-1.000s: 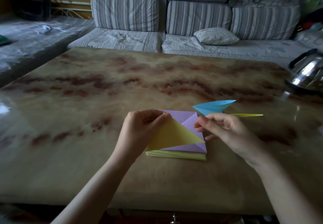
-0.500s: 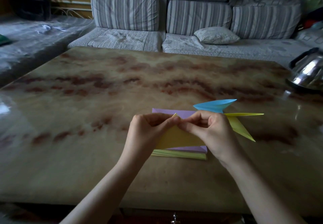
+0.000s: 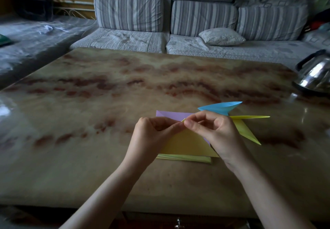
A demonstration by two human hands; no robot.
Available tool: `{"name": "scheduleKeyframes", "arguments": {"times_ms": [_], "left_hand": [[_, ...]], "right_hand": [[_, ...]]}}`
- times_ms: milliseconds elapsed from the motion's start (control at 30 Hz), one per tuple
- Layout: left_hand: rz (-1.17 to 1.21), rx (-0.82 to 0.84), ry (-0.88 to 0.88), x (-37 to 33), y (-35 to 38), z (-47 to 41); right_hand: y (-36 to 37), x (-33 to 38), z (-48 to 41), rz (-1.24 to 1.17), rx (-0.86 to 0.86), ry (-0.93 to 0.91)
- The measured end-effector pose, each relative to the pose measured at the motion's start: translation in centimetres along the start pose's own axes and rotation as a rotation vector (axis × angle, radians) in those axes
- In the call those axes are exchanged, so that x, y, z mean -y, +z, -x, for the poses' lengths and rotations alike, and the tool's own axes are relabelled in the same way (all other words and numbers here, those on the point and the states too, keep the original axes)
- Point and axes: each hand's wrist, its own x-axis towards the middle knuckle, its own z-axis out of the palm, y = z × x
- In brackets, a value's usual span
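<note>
Folding is taking place directly above the paper stack (image 3: 184, 158) on the worktop (image 3: 107, 157). Left hand (image 3: 153, 136) and right hand (image 3: 214, 132) are both pinching the yellow sheet (image 3: 187, 144) at its top corner, fingers (image 3: 193, 128) curled. Judgement: 2 layers are needing exact corner alignment before creasing downward. Kettle (image 3: 316, 75), far right of the stack, is showing no visible contents.

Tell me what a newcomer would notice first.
The left hand and right hand pinch the top corner of a yellow paper at the middle of the table. A bright blue folded piece lies just beyond them, and a shiny kettle stands at the far right.
</note>
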Motion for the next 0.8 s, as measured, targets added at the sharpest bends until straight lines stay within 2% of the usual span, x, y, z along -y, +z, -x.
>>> {"name": "scheduleKeyframes", "arguments": {"times_ms": [267, 467, 567, 800], "left_hand": [[-0.028, 0.057, -0.051, 0.4, 0.0, -0.3], [-0.067, 0.112, -0.064, 0.6, -0.7, -0.7], [-0.110, 0.137, -0.071, 1.0, -1.1, -1.0], [-0.214, 0.163, -0.021, 1.4, -1.7, -1.2]], "right_hand": [[0.6, -0.2, -0.1, 0.015, -0.098, 0.032], [0.6, -0.2, 0.0, 0.058, -0.090, 0.024], [0.3, -0.4, -0.3, 0.026, -0.156, 0.035], [0.1, -0.8, -0.8, 0.032, -0.205, 0.031]]}}
